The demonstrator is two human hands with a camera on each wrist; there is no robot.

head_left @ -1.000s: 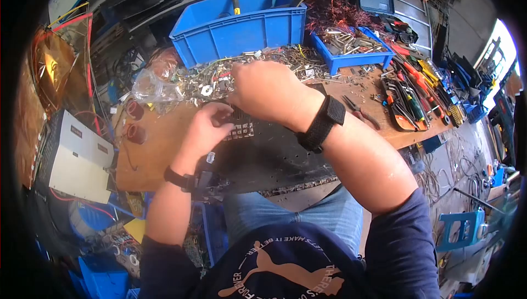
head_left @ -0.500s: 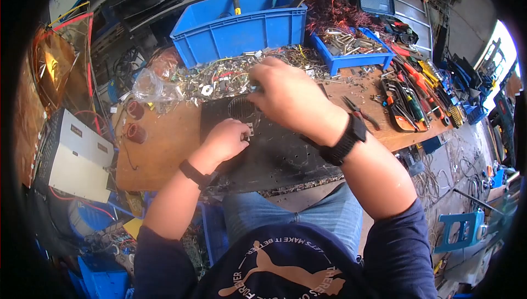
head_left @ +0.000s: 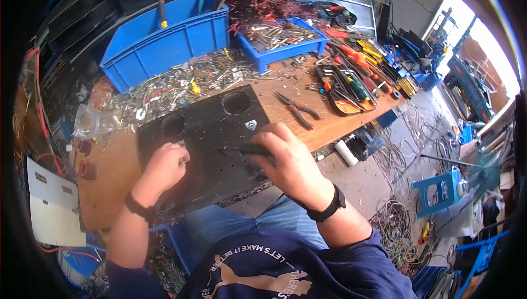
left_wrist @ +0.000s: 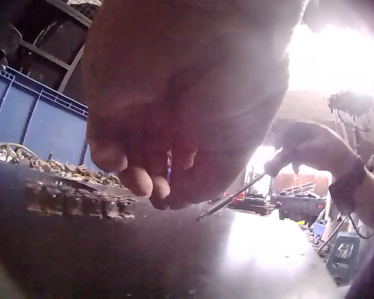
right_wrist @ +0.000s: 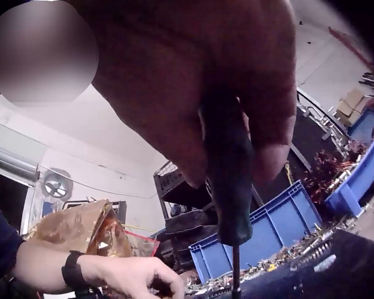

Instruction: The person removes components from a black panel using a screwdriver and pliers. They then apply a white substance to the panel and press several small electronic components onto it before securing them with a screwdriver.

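My right hand (head_left: 291,161) grips a screwdriver (head_left: 253,149) by its dark handle. Its thin shaft (left_wrist: 230,198) points left and down in the left wrist view, tip close over a black perforated metal panel (head_left: 208,164). To the left, my left hand (head_left: 163,168) is low over the panel with fingers curled. A small metal piece (head_left: 184,161) shows at its fingertips, mostly hidden by the hand. In the left wrist view a row of metallic segments (left_wrist: 81,200) appears beside the curled fingers (left_wrist: 137,182). A whitish triangular piece (head_left: 251,125) lies on the panel.
Pliers (head_left: 297,110) lie on the wooden tabletop (head_left: 274,87) right of the panel. Scrap bits (head_left: 164,87) are heaped behind it, before a large blue bin (head_left: 175,35). A blue tray (head_left: 280,49) of metal rods and a tool case (head_left: 346,90) stand farther right.
The head view has turned right, so the bench appears farther left. My hands, close together a second ago, have moved apart. The screwdriver in my right hand now shows, pointing toward the left hand.
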